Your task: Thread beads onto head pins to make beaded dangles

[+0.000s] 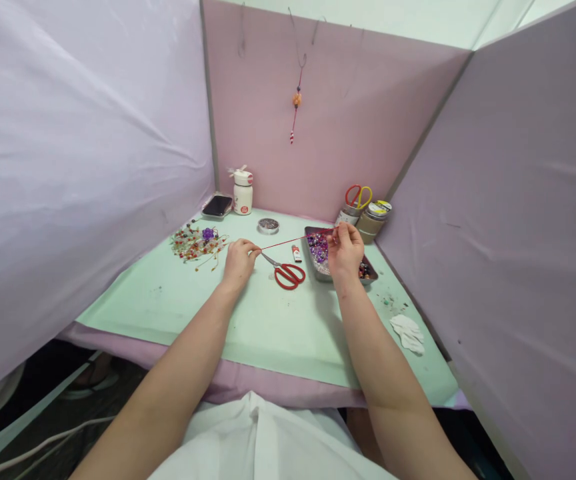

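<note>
A thin red cord [283, 243] runs taut between my two hands above the table. My left hand [239, 262] pinches one end between thumb and fingers, close to the tip of the red-handled scissors [289, 275]. Higher and to the right, my right hand [345, 250] is closed on the other end, over the metal tray of beads [324, 276]. Part of the tray is hidden behind that hand. Purple, clear and dark beads show in it. Beneath the cord lies a small red and white lighter [296, 253].
Strung beads [195, 245] lie in a heap at the left. Behind stand a phone [217, 206], a white bottle [243, 192], a round tin [269, 226] and jars [374, 220], one holding scissors. A beaded string [297, 100] hangs from a hook. Crumpled tissue [408, 334] lies right.
</note>
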